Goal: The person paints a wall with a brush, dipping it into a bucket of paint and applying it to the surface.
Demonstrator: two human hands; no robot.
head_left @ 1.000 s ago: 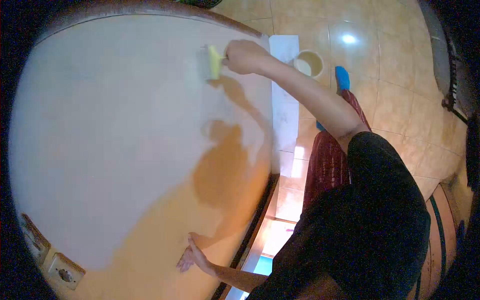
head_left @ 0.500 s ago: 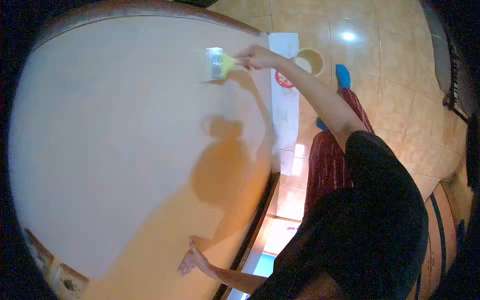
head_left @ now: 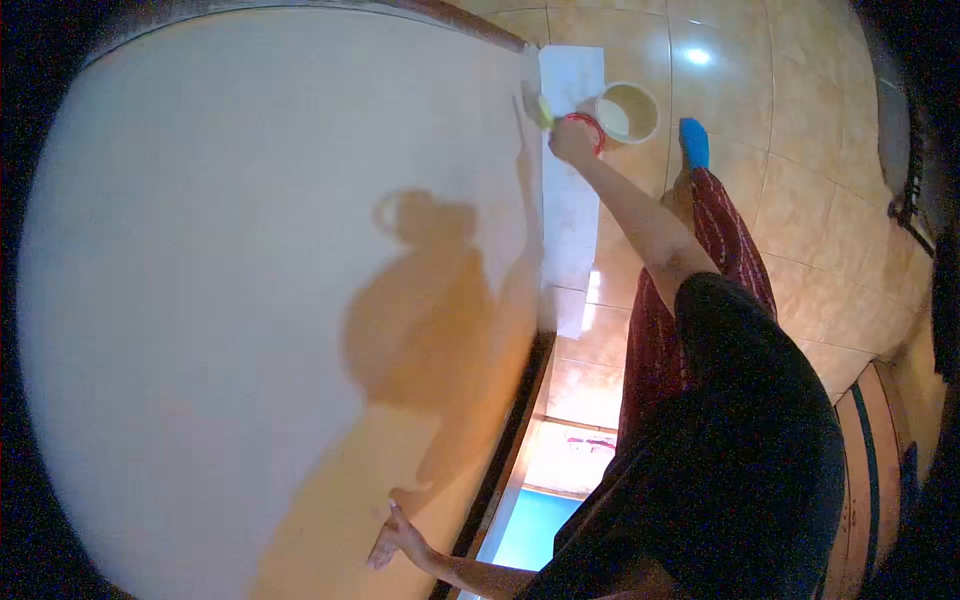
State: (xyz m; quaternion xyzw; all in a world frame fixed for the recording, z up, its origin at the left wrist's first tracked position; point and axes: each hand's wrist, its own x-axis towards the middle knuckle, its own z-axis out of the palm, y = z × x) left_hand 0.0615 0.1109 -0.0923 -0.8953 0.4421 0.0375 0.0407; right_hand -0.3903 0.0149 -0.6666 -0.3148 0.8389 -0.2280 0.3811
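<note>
A pale wall (head_left: 230,250) fills the left of the view, with shadows of a body and arm on it. My right hand (head_left: 571,140) is closed round a brush (head_left: 545,112) with a yellow-green handle, low by the wall's edge; its bristles are hard to make out. Just beyond that hand lies a round red-rimmed item (head_left: 598,133), partly covered. Beside it stands a pale bucket (head_left: 640,112) with light contents. My left hand (head_left: 397,538) rests against the lower part of the wall with its fingers spread and nothing held.
White sheets (head_left: 571,220) lie on the tiled floor (head_left: 730,110) along the wall's base. A foot in a blue sock (head_left: 694,143) stands near the bucket. A dark frame edge (head_left: 520,410) borders an opening at the lower middle.
My right hand has moved down and away from the wall's middle with the brush, toward the floor sheets and bucket. The view has shifted slightly, and my left hand stays at the wall.
</note>
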